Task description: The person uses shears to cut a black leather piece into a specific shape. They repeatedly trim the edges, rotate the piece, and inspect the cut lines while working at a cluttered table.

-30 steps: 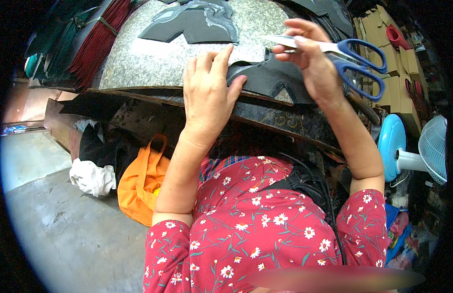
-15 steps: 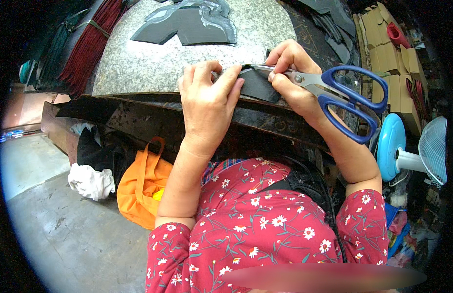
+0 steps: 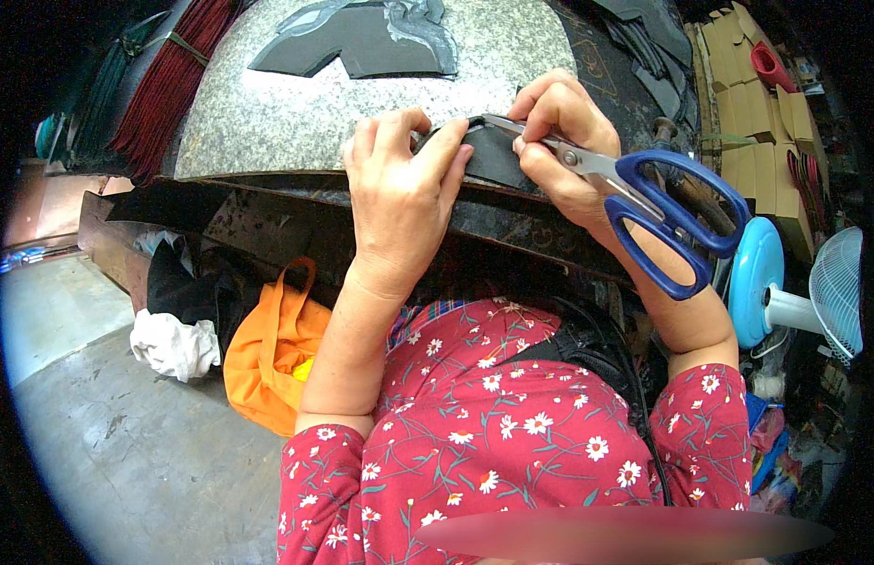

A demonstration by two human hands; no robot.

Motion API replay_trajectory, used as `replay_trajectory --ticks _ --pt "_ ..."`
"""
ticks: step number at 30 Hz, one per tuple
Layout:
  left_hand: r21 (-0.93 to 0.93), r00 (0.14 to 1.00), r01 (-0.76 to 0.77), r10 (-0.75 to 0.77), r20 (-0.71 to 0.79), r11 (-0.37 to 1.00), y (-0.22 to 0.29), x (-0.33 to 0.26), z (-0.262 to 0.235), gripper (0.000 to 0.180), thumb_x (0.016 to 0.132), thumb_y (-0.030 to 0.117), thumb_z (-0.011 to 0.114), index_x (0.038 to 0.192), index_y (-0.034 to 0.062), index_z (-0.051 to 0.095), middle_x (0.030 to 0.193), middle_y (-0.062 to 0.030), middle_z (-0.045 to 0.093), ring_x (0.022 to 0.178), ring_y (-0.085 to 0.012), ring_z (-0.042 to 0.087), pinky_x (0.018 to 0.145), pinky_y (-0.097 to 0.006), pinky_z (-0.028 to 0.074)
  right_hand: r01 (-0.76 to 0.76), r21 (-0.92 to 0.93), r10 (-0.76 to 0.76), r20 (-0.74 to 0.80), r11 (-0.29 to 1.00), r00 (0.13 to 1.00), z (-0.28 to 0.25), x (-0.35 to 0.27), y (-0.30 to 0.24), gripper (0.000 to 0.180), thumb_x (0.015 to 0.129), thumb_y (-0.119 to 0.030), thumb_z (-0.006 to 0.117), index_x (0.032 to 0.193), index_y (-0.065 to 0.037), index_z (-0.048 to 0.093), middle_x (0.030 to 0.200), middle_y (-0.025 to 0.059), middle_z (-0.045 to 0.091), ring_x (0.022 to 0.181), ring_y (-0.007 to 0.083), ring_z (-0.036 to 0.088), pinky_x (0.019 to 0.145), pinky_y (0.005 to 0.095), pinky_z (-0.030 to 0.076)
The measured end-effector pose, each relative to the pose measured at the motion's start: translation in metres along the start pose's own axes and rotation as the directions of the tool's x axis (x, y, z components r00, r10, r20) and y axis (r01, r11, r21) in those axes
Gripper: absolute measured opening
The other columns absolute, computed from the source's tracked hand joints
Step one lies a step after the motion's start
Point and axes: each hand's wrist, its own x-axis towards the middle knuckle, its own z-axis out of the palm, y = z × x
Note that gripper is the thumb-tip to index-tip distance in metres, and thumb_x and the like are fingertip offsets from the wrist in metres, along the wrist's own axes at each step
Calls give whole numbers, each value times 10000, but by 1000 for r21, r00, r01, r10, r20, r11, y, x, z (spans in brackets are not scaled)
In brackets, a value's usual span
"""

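Note:
My left hand (image 3: pixel 399 193) pinches a dark grey sheet piece (image 3: pixel 498 158) between thumb and fingers, at the near edge of a speckled stone slab. Part of the piece is hidden behind the hand. My right hand (image 3: pixel 571 141) is closed around the blades of blue-handled scissors (image 3: pixel 597 165). Their handles stick out toward the lower right, above my forearm, with no fingers in the loops. The blade tips touch the upper edge of the piece, close to my left fingertips. Farther back on the slab (image 3: pixel 239 122) lie dark cut pieces (image 3: pixel 385 42) with whitish smears along their edges.
Bundled dark red cords (image 3: pixel 173 99) lie left of the slab. Dark scraps (image 3: pixel 654 66) and cardboard boxes (image 3: pixel 748 118) are at the right, above a white and blue fan (image 3: pixel 757 282). An orange bag (image 3: pixel 267 367) and a white cloth (image 3: pixel 173 346) sit below on the left.
The scissors have tilted, their handles swinging lower while the tips stay at the piece's edge. My right hand has shifted slightly up and left. My left hand keeps its pinch.

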Motion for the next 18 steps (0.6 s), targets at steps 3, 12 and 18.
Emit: replay_trajectory --ticks 3,12,18 --pt "11 1000 1 -1 8 1000 1 1 -1 263 794 195 765 1049 157 717 989 -59 566 948 -274 530 826 -416 418 18 -10 -18 14 1000 1000 -1 2 0 139 779 16 611 826 -52 499 977 98 556 842 162 516 754 287 432" --pt "-59 997 61 -64 -34 996 1 1 -4 286 768 180 792 1035 118 712 1026 -82 580 944 -281 530 841 -412 438 63 -105 -50 129 992 990 4 5 -8 165 696 23 627 786 -31 500 886 123 533 749 242 536 673 322 456" --pt "-68 999 1 -3 -35 998 -2 -1 -3 261 759 180 801 991 109 704 1030 -79 583 931 -281 535 824 -412 437 46 -39 -43 65 998 997 1 3 -3 131 778 23 608 822 -43 504 962 109 553 794 171 528 697 291 449"
